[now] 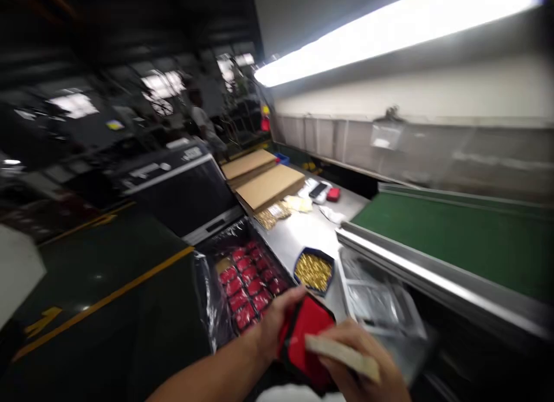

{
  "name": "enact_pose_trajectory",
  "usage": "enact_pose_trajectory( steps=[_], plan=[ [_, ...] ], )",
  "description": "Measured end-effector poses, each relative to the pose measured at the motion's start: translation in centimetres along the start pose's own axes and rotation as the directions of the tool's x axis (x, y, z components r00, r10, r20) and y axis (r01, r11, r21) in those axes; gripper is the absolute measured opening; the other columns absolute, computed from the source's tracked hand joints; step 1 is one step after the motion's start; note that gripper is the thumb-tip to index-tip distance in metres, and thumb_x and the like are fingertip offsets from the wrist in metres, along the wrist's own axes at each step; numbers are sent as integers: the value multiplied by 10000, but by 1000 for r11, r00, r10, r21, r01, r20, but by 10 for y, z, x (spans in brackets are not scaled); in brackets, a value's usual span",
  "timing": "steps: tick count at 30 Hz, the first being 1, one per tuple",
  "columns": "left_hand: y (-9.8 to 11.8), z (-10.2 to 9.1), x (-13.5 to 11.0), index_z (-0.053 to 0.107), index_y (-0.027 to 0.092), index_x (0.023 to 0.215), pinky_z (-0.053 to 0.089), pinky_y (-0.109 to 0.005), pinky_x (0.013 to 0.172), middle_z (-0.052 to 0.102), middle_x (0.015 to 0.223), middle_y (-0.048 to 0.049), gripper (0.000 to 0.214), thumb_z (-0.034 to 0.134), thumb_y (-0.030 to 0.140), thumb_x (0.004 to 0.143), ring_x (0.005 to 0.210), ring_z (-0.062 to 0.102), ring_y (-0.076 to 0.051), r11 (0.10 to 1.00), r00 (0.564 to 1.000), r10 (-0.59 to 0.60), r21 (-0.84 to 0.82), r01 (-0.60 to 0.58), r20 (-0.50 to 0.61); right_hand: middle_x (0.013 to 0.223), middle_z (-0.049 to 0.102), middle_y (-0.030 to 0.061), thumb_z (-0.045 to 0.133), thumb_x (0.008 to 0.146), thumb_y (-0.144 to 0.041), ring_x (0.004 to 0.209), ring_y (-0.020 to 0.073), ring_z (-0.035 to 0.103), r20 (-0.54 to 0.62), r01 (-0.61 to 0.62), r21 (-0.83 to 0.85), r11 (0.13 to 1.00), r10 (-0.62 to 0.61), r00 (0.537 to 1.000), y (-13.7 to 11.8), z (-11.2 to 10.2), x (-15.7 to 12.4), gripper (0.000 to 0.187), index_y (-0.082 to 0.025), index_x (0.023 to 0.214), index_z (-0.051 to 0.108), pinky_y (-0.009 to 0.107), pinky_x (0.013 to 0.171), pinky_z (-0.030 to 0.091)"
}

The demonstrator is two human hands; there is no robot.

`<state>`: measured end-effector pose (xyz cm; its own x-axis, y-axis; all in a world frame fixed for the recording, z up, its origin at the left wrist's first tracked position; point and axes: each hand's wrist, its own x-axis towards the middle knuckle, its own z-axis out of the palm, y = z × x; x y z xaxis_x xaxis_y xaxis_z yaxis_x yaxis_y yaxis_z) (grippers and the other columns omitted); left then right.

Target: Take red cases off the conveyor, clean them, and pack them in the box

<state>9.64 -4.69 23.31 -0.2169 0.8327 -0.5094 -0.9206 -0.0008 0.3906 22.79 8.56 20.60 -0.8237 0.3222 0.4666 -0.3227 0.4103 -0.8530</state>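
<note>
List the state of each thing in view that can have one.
Red pouch, gripped by left hand.
Beige card, pinched by right hand, against the pouch.
Blue tray, full of gold pieces.
Lined box, open, nearly full of red packs.
Green belt, too blurred to tell motion.

The bottom edge cuts off the right hand (361,341). Its tan strip (341,357), blurred beyond identifying, hides part of the red pouch (309,327).

Red pouch (308,332), pale tan strip (341,356), gold pieces (314,272) in a dark blue dish (314,251), green belt (454,234)
</note>
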Motion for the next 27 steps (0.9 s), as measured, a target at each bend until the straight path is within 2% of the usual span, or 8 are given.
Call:
enact_pose_trajectory(
  steps=[1, 5, 10, 16, 21, 24, 26, 27],
  plan=[
    [4, 4, -1, 682, 29, 966, 519, -302, 719, 716, 822, -178, 544, 507, 539, 900, 760, 688, -253, 999, 999, -38, -6, 39, 24, 856, 637, 44, 608, 852, -206, 792, 131, 618, 3, 34, 5, 999, -34, 999, -8, 0, 3, 157, -229, 998, 659, 254, 714, 538],
    [19, 15, -1, 672, 44, 1028, 542, -323, 720, 722, 873, -160, 513, 461, 504, 947, 752, 693, -251, 999, 999, -1, -39, 3, 33, 922, 619, 33, 610, 853, -138, 838, 112, 606, -208, -119, 126, 985, 143, 968, -17, -12, 14, 164, -200, 1003, 629, 245, 739, 514],
    [19, 17, 0, 681, 53, 961, 541, -314, 741, 709, 857, -144, 476, 479, 483, 944, 768, 677, -234, 999, 1000, -10, -39, 11, 28, 908, 617, 17, 654, 816, -124, 826, 99, 591, -60, -122, 129, 984, 131, 990, -21, -14, 9, 206, -211, 1002, 643, 237, 741, 498],
    [10, 18, 8, 672, 90, 981, 528, -359, 799, 699, 901, -153, 407, 501, 456, 937, 830, 672, -268, 999, 1000, 11, 38, -12, 12, 879, 595, 23, 640, 831, -155, 777, 84, 569, -22, -169, 98, 981, 172, 985, -19, -9, 4, 124, -187, 950, 629, 215, 709, 468],
    [6, 19, 13, 676, 98, 932, 523, -300, 710, 681, 813, -115, 401, 487, 451, 949, 741, 653, -220, 997, 998, 66, 42, -66, 10, 883, 596, 26, 618, 852, -176, 788, 92, 573, -97, -201, 67, 977, 207, 974, -14, -7, 4, 121, -190, 972, 624, 211, 717, 467],
    [6, 22, 16, 670, 108, 881, 515, -267, 679, 669, 781, -93, 333, 504, 388, 949, 701, 643, -192, 994, 995, 92, 48, -93, 31, 858, 602, 27, 618, 850, -182, 793, 102, 574, -86, -117, 34, 993, 120, 989, -15, -4, 10, 103, -191, 952, 629, 224, 728, 461],
    [9, 24, 16, 670, 111, 921, 528, -303, 663, 682, 834, -112, 368, 501, 438, 942, 696, 657, -220, 997, 998, 58, 44, -59, 37, 884, 627, 42, 624, 852, -226, 826, 122, 597, -194, -144, 51, 988, 151, 969, -6, -10, 7, 121, -181, 962, 642, 231, 744, 479],
    [11, 25, 15, 667, 117, 972, 537, -327, 656, 687, 872, -123, 395, 503, 475, 934, 698, 666, -239, 997, 997, 61, 41, -63, 37, 917, 644, 59, 638, 845, -273, 854, 141, 615, -291, -218, 78, 973, 232, 928, 4, -17, 0, 172, -167, 981, 644, 237, 752, 496]
  ],
)
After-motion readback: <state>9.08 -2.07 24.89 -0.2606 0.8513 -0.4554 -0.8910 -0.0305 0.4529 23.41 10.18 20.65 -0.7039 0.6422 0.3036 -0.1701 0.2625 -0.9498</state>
